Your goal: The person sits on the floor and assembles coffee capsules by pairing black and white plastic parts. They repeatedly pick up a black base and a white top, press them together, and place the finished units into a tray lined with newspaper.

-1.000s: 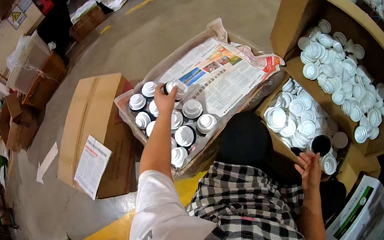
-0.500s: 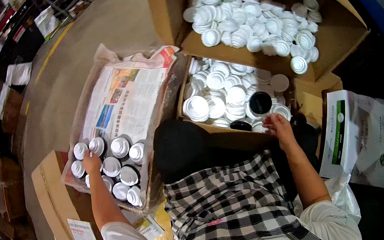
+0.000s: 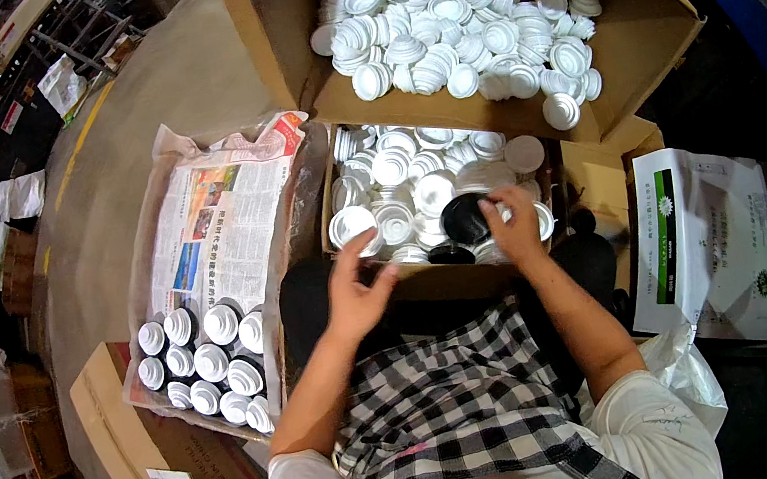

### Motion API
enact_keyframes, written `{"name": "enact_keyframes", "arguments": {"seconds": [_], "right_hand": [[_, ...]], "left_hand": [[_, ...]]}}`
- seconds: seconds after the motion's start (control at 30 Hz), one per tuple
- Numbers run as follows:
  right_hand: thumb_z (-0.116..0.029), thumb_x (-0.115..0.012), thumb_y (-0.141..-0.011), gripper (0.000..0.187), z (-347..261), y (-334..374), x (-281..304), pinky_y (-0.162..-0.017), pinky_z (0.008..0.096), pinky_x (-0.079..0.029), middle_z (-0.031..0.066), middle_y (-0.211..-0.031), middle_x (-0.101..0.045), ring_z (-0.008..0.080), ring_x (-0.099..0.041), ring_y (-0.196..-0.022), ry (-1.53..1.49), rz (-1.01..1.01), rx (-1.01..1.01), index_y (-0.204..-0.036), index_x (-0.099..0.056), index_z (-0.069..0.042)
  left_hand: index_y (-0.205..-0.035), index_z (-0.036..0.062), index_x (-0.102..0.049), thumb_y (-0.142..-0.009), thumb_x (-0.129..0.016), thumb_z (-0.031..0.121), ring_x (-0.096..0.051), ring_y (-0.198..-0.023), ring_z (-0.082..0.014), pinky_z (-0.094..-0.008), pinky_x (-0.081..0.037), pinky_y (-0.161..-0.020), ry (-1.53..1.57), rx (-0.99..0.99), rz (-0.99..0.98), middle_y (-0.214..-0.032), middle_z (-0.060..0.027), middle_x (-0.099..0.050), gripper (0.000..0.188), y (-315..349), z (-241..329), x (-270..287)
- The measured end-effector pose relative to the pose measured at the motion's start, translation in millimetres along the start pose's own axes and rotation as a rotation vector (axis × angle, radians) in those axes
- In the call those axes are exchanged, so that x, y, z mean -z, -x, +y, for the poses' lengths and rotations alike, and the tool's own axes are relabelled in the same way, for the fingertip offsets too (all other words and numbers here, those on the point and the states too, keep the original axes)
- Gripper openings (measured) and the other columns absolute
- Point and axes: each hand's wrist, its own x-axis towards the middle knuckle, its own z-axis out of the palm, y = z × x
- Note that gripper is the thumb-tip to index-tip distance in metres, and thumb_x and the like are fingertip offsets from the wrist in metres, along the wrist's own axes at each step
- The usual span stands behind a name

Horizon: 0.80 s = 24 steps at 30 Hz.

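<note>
My right hand (image 3: 515, 226) is closed on the rim of a black round cap (image 3: 465, 220), above the near edge of a cardboard box of white stepped round plastic pieces (image 3: 435, 192). A second black cap (image 3: 450, 254) lies just below it at the box's edge. My left hand (image 3: 357, 289) hovers at the box's near left corner, thumb and fingers apart and holding nothing. To the left, a newspaper-lined tray (image 3: 239, 195) carries several white stepped pieces with black bases (image 3: 211, 363), standing in rows at its near end.
Behind the near box, a larger tilted carton (image 3: 337, 115) holds more loose white pieces (image 3: 457, 39). A white and green box (image 3: 704, 247) stands at right. Under the tray sits a brown carton (image 3: 128, 440). Concrete floor (image 3: 163, 73) stretches beyond, with a yellow line.
My left hand has left the pieces in the tray and moved right to the near box. My right hand has shifted left and taken hold of the black cap. The view has shifted slightly.
</note>
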Motion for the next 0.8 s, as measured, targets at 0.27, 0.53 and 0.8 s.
{"name": "enact_keyframes", "arguments": {"seconds": [0.27,0.53,0.8], "right_hand": [[-0.023,-0.066,-0.081,0.024,-61.7,14.7,-7.4,-0.071,0.0300,-0.045,0.0076,-0.081,-0.063,0.0153,-0.057,-0.076,-0.677,-0.731,-0.400,-0.087,-0.064,0.000],[-0.033,-0.062,-0.078,0.040,71.8,-95.0,-45.2,-0.077,0.0385,-0.046,0.0149,-0.091,-0.063,0.0277,-0.059,-0.088,0.396,-0.097,-0.416,-0.101,-0.061,0.000],[-0.030,-0.062,-0.075,0.066,229.6,-159.5,60.8,-0.094,0.0434,-0.039,0.0210,-0.126,-0.044,0.0345,-0.045,-0.115,0.572,0.134,-0.712,-0.130,-0.037,-0.001]], "left_hand": [[-0.131,0.0016,-0.037,-0.087,-0.048,0.011,-0.056,-0.102,-0.0178,-0.0290,-0.048,-0.086,1.157,0.638,-0.214,-0.118,-0.0116,-0.052,0.046,26.8,11.0,-36.1],[-0.128,0.0009,-0.039,-0.082,-0.049,0.009,-0.052,-0.110,-0.0298,-0.0434,-0.042,-0.095,1.280,0.703,0.076,-0.119,-0.0165,-0.052,0.047,76.7,28.9,8.1],[-0.128,-0.0005,-0.039,-0.082,-0.050,0.014,-0.051,-0.111,-0.0311,-0.0448,-0.040,-0.096,1.312,0.708,0.095,-0.120,-0.0179,-0.051,0.049,99.0,39.8,14.7]]}}
